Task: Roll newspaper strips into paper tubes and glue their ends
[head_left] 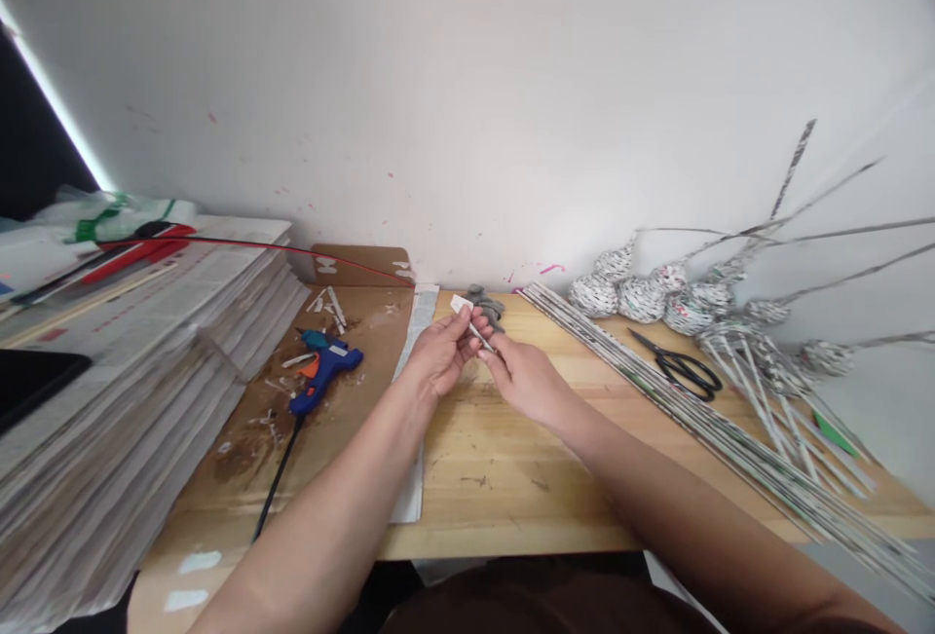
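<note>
Between my two hands is a small rolled strip of white paper (460, 304). My left hand (443, 352) pinches its upper end, where a flat white flap stands out past the thumb. The fingers of my right hand (522, 373) are closed on the lower end, close to the left fingertips. Just behind the hands a grey crumpled thing (486, 305) lies against the wall. Under my left forearm a folded newspaper strip (413, 498) runs along the edge of the cardboard.
A blue glue gun (325, 377) lies on stained cardboard (365, 439). Stacked newspapers (182, 371) fill the left. To the right are long paper rods (628, 366), black scissors (683, 368), and several woven paper bulbs (643, 297) with protruding stems on the wooden table (511, 507).
</note>
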A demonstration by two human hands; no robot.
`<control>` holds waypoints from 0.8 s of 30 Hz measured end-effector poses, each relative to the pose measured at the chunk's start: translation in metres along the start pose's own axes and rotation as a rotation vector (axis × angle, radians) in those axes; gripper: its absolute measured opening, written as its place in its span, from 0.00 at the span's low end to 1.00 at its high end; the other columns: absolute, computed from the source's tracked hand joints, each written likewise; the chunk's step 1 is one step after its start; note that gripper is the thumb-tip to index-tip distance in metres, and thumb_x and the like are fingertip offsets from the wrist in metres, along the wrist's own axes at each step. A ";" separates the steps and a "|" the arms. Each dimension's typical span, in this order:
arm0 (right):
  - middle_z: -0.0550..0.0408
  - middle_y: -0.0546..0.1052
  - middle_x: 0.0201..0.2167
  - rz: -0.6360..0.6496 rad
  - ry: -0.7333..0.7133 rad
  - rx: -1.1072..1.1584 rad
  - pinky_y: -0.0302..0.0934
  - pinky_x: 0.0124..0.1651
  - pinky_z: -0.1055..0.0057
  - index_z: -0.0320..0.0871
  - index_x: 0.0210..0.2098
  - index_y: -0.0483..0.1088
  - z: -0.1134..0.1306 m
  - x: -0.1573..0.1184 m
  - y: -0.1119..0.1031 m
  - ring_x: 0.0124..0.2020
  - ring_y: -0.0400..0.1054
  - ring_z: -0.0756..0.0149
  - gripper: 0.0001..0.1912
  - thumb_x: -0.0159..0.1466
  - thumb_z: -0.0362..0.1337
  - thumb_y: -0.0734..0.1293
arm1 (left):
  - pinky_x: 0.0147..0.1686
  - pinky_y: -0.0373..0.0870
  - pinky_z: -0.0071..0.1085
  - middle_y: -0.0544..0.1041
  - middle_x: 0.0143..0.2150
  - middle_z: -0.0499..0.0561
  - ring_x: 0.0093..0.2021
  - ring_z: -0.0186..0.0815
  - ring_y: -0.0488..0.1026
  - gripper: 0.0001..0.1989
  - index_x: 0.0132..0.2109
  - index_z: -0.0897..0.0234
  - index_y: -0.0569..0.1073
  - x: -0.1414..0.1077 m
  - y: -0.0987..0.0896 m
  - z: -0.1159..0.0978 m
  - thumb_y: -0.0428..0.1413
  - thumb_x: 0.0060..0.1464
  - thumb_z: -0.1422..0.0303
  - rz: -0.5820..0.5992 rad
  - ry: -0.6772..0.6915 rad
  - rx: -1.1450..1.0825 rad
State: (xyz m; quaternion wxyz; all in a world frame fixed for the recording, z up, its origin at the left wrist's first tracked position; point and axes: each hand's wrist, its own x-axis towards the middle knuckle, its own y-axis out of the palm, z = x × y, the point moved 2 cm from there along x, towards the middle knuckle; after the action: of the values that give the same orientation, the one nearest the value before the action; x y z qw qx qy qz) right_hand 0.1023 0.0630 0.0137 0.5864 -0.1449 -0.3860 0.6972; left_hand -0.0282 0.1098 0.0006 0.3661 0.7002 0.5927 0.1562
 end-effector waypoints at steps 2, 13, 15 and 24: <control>0.49 0.74 0.34 0.007 -0.029 0.020 0.57 0.38 0.67 0.42 0.40 0.66 0.001 0.001 0.002 0.33 0.67 0.63 0.13 0.68 0.43 0.56 | 0.26 0.73 0.18 0.77 0.29 0.53 0.28 0.27 0.76 0.07 0.36 0.72 0.76 0.000 0.000 0.000 0.57 0.56 0.70 -0.017 -0.002 -0.013; 0.65 0.56 0.17 0.417 0.376 0.809 0.49 0.22 0.73 0.43 0.39 0.64 -0.001 -0.024 0.004 0.16 0.53 0.72 0.22 0.65 0.56 0.55 | 0.23 0.72 0.14 0.73 0.24 0.49 0.25 0.25 0.75 0.07 0.36 0.73 0.75 0.000 0.001 -0.008 0.54 0.58 0.72 -0.068 0.030 -0.105; 0.60 0.64 0.21 0.259 0.255 0.421 0.51 0.28 0.72 0.43 0.37 0.65 0.000 -0.037 -0.006 0.21 0.59 0.70 0.18 0.64 0.53 0.61 | 0.22 0.72 0.14 0.73 0.24 0.49 0.25 0.26 0.75 0.08 0.36 0.73 0.75 0.000 0.000 -0.011 0.54 0.58 0.72 -0.108 0.062 -0.120; 0.68 0.51 0.11 0.380 0.461 0.872 0.43 0.19 0.75 0.44 0.33 0.62 -0.011 -0.069 -0.002 0.12 0.44 0.74 0.21 0.67 0.54 0.53 | 0.19 0.70 0.12 0.72 0.25 0.49 0.24 0.25 0.74 0.07 0.35 0.72 0.74 0.002 -0.001 -0.009 0.54 0.58 0.71 -0.088 0.023 -0.195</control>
State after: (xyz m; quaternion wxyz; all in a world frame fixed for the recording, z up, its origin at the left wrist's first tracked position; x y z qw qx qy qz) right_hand 0.1296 0.0032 -0.0091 0.5252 -0.1044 0.1118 0.8371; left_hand -0.0341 0.1149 0.0056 0.4322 0.6326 0.6092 0.2048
